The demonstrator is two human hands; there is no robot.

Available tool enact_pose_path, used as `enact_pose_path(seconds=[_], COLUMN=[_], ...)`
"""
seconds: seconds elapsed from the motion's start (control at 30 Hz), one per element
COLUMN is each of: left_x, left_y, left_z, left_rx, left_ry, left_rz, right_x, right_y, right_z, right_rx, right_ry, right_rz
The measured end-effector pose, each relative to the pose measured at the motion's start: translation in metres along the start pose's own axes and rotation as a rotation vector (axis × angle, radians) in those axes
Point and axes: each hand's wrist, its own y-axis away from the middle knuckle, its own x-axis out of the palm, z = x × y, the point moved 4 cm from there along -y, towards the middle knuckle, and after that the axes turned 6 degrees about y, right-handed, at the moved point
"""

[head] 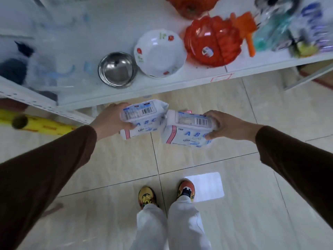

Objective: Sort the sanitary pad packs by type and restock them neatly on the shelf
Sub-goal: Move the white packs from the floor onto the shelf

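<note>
The left hand (110, 120) grasps one pad pack (142, 121) by its left end, so the pack juts rightward from the palm, barcode up, probably so the type can be read. Its far end touches a second pad pack (187, 130), which the right hand (225, 125) clasps by its right end. Both hang over the floor (198, 159), just short of the shelf (162, 87) edge beyond the knuckles.

Two white pad packs are held above the tiled floor, just in front of the shelf (162, 87) edge. The left pack (144, 121) and the right pack (187, 130) — both lettered "ABC" in blue, with barcodes facing up — are tilted, their inner ends touching.
</note>
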Motion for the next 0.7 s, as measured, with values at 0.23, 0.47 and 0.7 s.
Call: enact_pose_path(seconds=[0.23,0.47,0.7], left_x=[-0.137,-0.244,-0.291], left_y=[0.117,0.189,0.238], left_z=[-0.120,-0.220,-0.301], left_rx=[0.094,0.160,0.296], left_ry=[0.046,0.128,0.159], left_rz=[-0.095,-0.185,-0.257], right_x=[-0.127,-0.241,-0.327], right_y=[0.128,0.222,0.283], right_z=[0.106,0.176,0.218], right_rx=[-0.060,-0.122,-0.206], right_ry=[0.008,0.086,0.161], right_rz=[-0.048,-0.162,-0.241])
